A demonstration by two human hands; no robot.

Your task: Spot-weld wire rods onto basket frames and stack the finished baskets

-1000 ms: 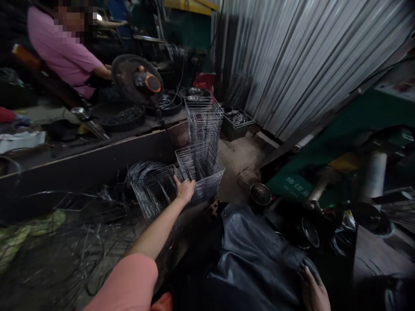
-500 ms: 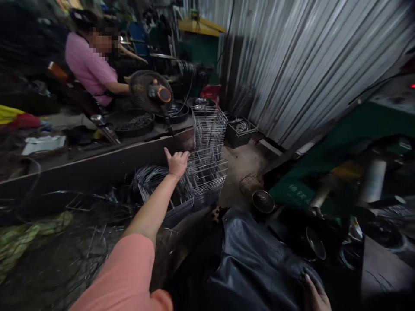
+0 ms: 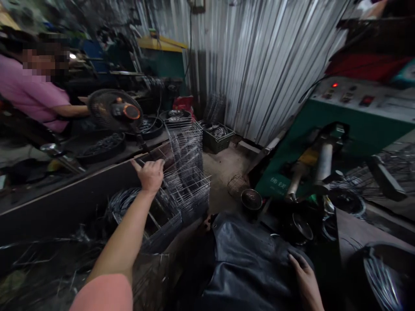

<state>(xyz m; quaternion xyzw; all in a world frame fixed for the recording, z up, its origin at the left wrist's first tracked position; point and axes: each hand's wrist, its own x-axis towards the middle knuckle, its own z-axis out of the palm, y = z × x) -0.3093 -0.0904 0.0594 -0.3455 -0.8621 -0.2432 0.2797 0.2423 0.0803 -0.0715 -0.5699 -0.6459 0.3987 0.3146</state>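
My left hand [image 3: 151, 176] reaches forward beside the stacked wire racks [image 3: 191, 188], its thumb stretched out and its other fingers bent; no held object shows. Any contact with the nearest wires is unclear. At the lower right, my right hand [image 3: 304, 273] rests against the black apron [image 3: 246, 255] over my lap, with dark, dirty-looking fingertips and nothing visible in it. Left of the racks, a coil of wire [image 3: 121, 205] lies by an open wire-sided crate [image 3: 165, 224].
A person in a pink shirt [image 3: 35, 93] sits at the left behind a black fan [image 3: 113, 110]. A green crate [image 3: 218, 140] of metal pieces stands near the corrugated wall [image 3: 223, 52]. On the right are a green machine [image 3: 363, 125] and a black bin [image 3: 379, 276] holding metal rods.
The view has swung right, bringing more of the green machine and the bin of rods into sight. My left hand stays near the racks, and my right hand remains at the apron.
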